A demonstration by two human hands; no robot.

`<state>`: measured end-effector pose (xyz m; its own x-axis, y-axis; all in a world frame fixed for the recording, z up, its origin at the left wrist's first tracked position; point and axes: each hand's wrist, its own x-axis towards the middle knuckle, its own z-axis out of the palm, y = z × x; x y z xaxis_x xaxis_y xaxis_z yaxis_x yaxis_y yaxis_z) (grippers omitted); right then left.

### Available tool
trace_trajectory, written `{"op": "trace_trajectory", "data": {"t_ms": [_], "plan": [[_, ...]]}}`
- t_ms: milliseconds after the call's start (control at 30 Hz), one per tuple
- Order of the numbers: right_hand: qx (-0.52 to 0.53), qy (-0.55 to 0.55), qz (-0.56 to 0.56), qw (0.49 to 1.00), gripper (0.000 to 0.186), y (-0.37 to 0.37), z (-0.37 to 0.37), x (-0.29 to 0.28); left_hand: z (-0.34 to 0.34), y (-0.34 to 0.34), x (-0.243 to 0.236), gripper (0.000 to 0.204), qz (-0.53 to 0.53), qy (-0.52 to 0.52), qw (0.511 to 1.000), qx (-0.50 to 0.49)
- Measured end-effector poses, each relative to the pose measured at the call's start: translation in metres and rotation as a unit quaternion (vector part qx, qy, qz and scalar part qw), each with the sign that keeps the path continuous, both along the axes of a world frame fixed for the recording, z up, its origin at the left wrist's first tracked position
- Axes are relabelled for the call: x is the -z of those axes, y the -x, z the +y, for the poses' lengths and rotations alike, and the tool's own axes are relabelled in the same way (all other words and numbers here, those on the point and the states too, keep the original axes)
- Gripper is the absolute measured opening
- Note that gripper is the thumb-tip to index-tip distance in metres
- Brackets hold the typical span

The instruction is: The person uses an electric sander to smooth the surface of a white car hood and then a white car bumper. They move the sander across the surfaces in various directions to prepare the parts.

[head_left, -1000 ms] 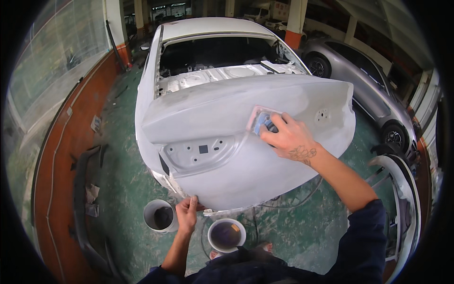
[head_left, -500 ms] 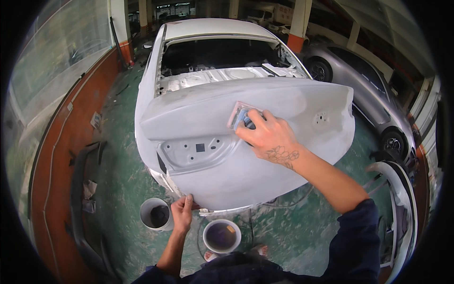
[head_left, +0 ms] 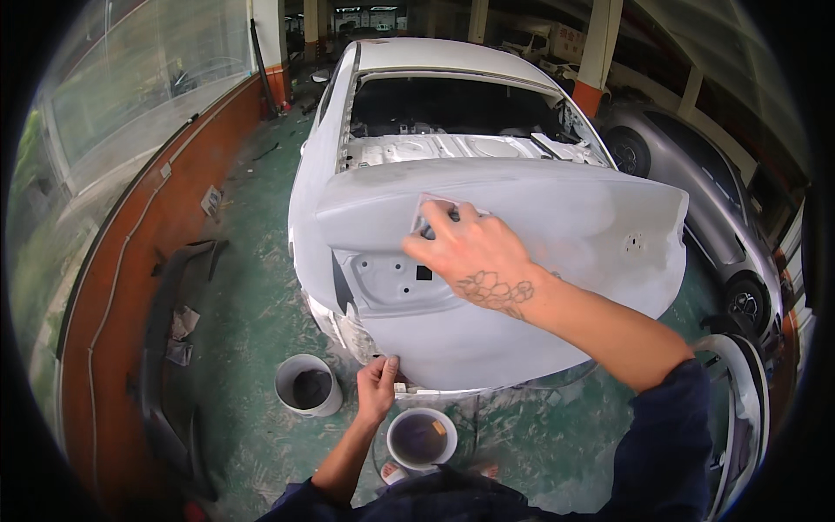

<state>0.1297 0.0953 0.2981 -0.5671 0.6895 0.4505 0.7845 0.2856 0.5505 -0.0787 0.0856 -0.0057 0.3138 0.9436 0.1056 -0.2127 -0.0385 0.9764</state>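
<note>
Trunk lid (head_left: 574, 217): matte pale grey, patchy, darker toward right; stamped recess (head_left: 372, 277) with holes at left, small hole cluster at right; slopes down across rear of white car (head_left: 426, 57). Sanding block (head_left: 424, 230): pinkish edge, mostly hidden, against lid's upper left above recess.

Red characters are borne on the pale box of a truck (head_left: 567, 40), parked in the dim rear of the garage, just left of an orange-based pillar (head_left: 600, 54); they are left blurred by distance, and no wording can be read with certainty. Dark marks are shown on a white sheet (head_left: 210, 201) beside the orange wall (head_left: 139, 252), too small to be made out. Whether any print is carried by the pale papers (head_left: 183, 324) near the dark bumper (head_left: 155, 357) cannot be told.
</note>
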Motion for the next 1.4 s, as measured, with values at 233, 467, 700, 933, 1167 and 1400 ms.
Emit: {"op": "trace_trajectory", "data": {"t_ms": [233,467,700,933,1167,1400], "plan": [[0.007,-0.008,-0.005,1.000,0.013,0.124,0.085,0.040,-0.002,-0.015,-0.002,0.040,-0.054,0.032,0.998,0.010],[-0.022,-0.019,0.044,0.999,0.014,0.091,0.056,0.037,-0.001,0.005,0.004,0.040,-0.011,0.028,0.999,0.010],[0.028,-0.023,-0.001,0.999,0.027,0.014,-0.003,0.023,0.001,-0.002,0.003,0.042,0.058,-0.020,0.998,0.018],[-0.003,-0.044,0.038,0.998,0.017,0.089,0.051,0.052,0.000,-0.009,0.005,0.042,0.008,-0.015,1.000,-0.019],[0.012,-0.079,0.075,0.994,0.013,0.085,0.058,0.041,-0.002,-0.002,-0.009,0.043,-0.032,0.014,0.999,-0.005],[0.100,-0.114,0.045,0.987,0.024,0.017,-0.005,0.024,-0.002,-0.005,-0.004,0.044,0.010,-0.015,1.000,0.005]]}}
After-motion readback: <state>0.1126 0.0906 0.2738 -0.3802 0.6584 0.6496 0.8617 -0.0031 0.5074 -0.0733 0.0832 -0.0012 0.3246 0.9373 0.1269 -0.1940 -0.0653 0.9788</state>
